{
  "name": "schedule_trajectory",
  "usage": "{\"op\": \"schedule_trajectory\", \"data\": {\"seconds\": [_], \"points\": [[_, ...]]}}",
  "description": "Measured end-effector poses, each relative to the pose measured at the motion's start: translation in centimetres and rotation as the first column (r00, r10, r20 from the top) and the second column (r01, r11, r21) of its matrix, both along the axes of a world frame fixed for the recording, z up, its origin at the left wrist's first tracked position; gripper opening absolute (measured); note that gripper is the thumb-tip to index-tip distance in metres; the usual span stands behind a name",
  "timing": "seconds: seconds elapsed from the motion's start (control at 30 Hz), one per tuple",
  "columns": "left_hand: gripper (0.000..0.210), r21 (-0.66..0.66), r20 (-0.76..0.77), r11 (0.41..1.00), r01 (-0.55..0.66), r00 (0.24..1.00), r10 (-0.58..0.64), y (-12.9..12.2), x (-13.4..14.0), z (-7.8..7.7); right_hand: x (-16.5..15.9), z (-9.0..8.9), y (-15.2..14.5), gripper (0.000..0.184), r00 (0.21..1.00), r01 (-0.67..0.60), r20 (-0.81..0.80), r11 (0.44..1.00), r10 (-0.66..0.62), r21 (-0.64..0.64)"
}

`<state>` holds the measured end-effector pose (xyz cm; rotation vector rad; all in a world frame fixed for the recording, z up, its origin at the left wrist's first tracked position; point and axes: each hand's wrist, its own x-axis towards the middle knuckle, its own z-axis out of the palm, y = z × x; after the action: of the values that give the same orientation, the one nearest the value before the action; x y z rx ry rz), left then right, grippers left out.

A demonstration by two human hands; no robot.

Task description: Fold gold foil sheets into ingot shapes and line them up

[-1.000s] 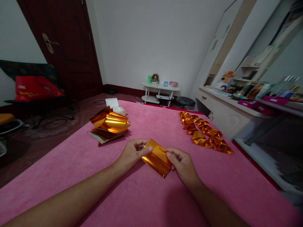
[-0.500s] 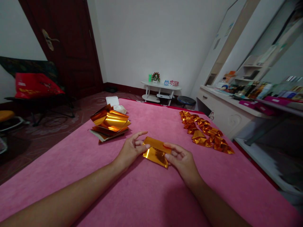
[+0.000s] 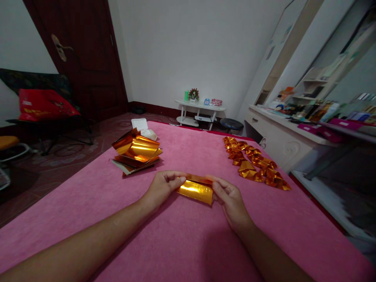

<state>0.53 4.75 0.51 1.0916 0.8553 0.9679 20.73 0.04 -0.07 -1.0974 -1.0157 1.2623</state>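
Observation:
A folded sheet of gold foil paper (image 3: 196, 191) is stretched between my two hands over the pink cloth (image 3: 164, 243). My left hand (image 3: 167, 185) pinches its left end between thumb and fingers. At the opposite end, my right hand (image 3: 227, 194) grips the paper, thumb on the near side. The far edge of the paper curls up along a lengthwise crease. To the left lies a loose stack of gold foil sheets (image 3: 138, 150). Rows of folded gold foil pieces (image 3: 248, 170) sit on the cloth at the right.
Behind the foil stack stands an open white container (image 3: 140, 124). A low white table (image 3: 199, 105) and a dark round stool (image 3: 231, 124) are by the far wall. A dresser (image 3: 282, 129) with bottles flanks the right side; a red bag (image 3: 47, 105) rests on a chair at left.
The foil paper has turned more level, and its far flap now stands up. Both hands have shifted to its upper corners, and my left fingers have closed from a spread pose.

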Motion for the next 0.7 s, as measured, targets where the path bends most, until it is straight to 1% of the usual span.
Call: {"op": "schedule_trajectory", "data": {"seconds": [0.07, 0.1, 0.2, 0.23, 0.3, 0.33, 0.43, 0.53, 0.6, 0.67, 0.7], "points": [[0.030, -0.011, 0.029, 1.000, -0.012, 1.000, 0.012, 0.2, -0.2, -0.3, 0.1, 0.0, 0.0, 0.041, 0.999, 0.013, -0.029, 1.000, -0.013, 0.017], [0.030, -0.019, 0.047, 1.000, -0.015, 0.999, 0.016, 0.2, -0.3, -0.4, 0.1, -0.1, 0.0, 0.041, 1.000, 0.023, -0.013, 0.999, -0.023, 0.027], [0.029, -0.061, 0.104, 0.998, 0.013, 0.995, -0.006, 0.3, -0.5, -0.7, 0.1, 0.0, 0.2, 0.040, 0.987, 0.060, 0.145, 0.993, -0.074, 0.102], [0.029, -0.078, 0.125, 0.997, 0.029, 0.992, -0.019, 0.3, -0.5, -0.6, 0.1, 0.1, 0.2, 0.036, 0.973, 0.062, 0.213, 0.987, -0.092, 0.147], [0.031, -0.106, 0.156, 0.993, 0.049, 0.987, -0.032, 0.2, -0.4, -0.4, 0.0, 0.2, 0.2, 0.019, 0.939, 0.048, 0.322, 0.972, -0.123, 0.231], [0.035, -0.118, 0.167, 0.992, 0.051, 0.986, -0.031, 0.2, -0.3, -0.3, 0.0, 0.3, 0.2, 0.016, 0.923, 0.044, 0.359, 0.967, -0.136, 0.252], [0.046, -0.114, 0.198, 0.993, 0.019, 0.980, 0.004, 0.0, -0.2, 0.1, 0.0, 0.5, 0.0, 0.028, 0.902, 0.050, 0.409, 0.975, -0.138, 0.218], [0.048, -0.014, 0.173, 0.998, -0.066, 0.983, 0.067, 0.1, -0.2, 0.3, 0.1, 0.6, -0.1, 0.035, 0.907, 0.062, 0.400, 0.981, -0.132, 0.184], [0.047, 0.093, 0.077, 0.984, -0.150, 0.987, 0.144, 0.1, -0.4, 0.3, 0.1, 0.7, -0.2, 0.037, 0.917, 0.065, 0.379, 0.984, -0.124, 0.164], [0.045, 0.233, -0.045, 0.944, -0.234, 0.967, 0.251, 0.2, -0.5, 0.4, 0.1, 0.7, -0.1, 0.038, 0.927, 0.064, 0.358, 0.987, -0.112, 0.145], [0.041, 0.323, -0.106, 0.910, -0.260, 0.945, 0.308, 0.2, -0.6, 0.4, 0.1, 0.7, -0.1, 0.039, 0.931, 0.058, 0.350, 0.989, -0.103, 0.137]]}}
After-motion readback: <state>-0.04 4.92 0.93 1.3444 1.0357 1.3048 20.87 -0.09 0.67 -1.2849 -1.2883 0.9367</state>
